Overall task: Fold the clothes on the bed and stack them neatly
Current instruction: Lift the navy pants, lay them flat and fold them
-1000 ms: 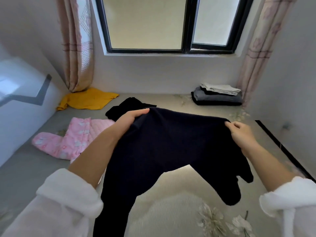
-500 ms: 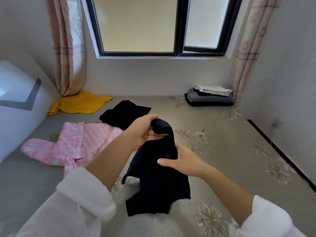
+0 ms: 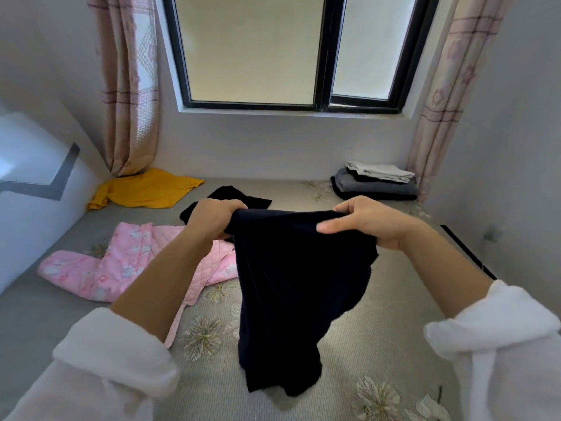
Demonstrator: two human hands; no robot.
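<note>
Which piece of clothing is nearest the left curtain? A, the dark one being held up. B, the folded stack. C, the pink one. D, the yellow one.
D: the yellow one lies at the foot of the left curtain, in the bed's far left corner.

Ahead of me is a black-framed window with two pale panes, the left one wider, and a white sill beneath it. A pinkish curtain hangs drawn back at each side, the left curtain reaching down into the corner and the right curtain beside the side wall. To my left stands a white panel with an angled grey band. Low along the right wall runs a black strip.
</note>
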